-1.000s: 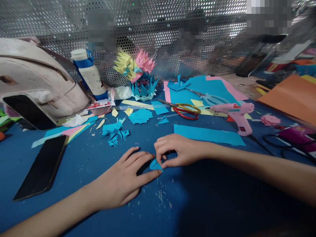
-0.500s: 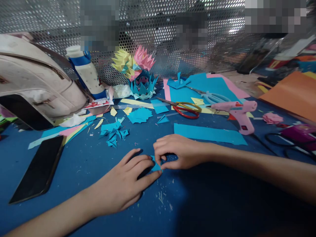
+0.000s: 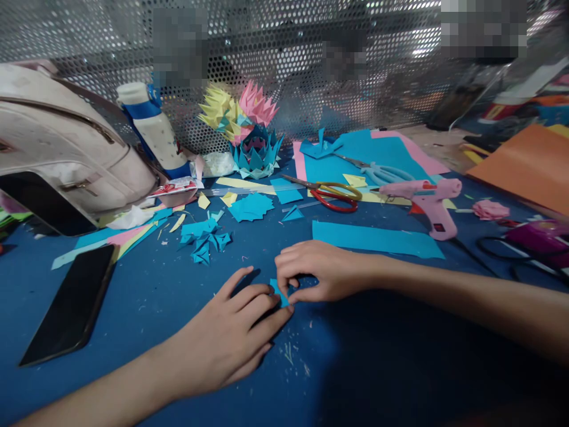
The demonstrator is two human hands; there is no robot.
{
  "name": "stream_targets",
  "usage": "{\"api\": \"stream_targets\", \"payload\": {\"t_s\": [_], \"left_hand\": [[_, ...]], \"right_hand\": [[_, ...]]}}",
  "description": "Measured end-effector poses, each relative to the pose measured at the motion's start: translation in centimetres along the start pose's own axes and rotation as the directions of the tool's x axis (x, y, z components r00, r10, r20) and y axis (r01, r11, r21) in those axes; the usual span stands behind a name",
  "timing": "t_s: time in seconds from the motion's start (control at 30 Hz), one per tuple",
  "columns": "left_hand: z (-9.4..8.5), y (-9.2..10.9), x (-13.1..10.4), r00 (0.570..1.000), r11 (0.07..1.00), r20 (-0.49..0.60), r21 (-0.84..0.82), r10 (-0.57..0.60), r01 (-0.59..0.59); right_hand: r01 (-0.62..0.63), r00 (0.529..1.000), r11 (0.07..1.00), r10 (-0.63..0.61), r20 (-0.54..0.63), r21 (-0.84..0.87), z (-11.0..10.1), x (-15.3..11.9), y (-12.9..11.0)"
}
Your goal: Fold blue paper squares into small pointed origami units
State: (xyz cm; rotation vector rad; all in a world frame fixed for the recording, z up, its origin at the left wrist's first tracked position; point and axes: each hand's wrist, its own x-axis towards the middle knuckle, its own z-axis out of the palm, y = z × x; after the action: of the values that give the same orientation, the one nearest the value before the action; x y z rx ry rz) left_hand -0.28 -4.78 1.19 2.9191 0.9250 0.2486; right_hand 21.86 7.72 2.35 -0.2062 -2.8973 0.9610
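Note:
A small folded piece of blue paper lies on the table between my two hands, largely covered by fingers. My left hand comes from the lower left, fingertips and thumb holding the paper at its near left side. Its other fingers are spread. From the right, my right hand has thumb and index finger pinched on the paper's right edge, the rest curled. Beyond them lie folded blue pieces, a blue triangle, a stack of blue squares and a long blue paper strip.
Farther back are red-and-yellow-handled scissors, blue-handled scissors, a pink glue gun with a cord, and paper flowers. To the left are a phone, a bottle and a backpack. Perforated metal stands behind.
My left thumb and fingers have shifted very slightly on the paper, and the paper's visible part is a little different. My right hand keeps its pinch in nearly the same spot.

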Motion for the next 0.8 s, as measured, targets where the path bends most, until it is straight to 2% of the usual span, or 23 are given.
{"api": "stream_targets", "payload": {"t_s": [0.43,0.63,0.8], "left_hand": [[-0.22,0.03,0.02,1.0,1.0,0.013,0.0,-0.003,0.003],[-0.09,0.11,0.09,0.999,0.999,0.036,-0.012,-0.034,0.035],[-0.13,0.46,0.62,0.999,0.999,0.009,0.026,-0.045,0.045]], "right_hand": [[-0.086,0.994,0.983,0.095,-0.051,0.159,-0.09,-0.03,0.25],[-0.071,0.996,0.983,0.08,-0.05,0.169,0.02,0.03,0.49],[-0.054,0.996,0.986,0.063,-0.055,0.156,0.12,0.05,0.74]]}}
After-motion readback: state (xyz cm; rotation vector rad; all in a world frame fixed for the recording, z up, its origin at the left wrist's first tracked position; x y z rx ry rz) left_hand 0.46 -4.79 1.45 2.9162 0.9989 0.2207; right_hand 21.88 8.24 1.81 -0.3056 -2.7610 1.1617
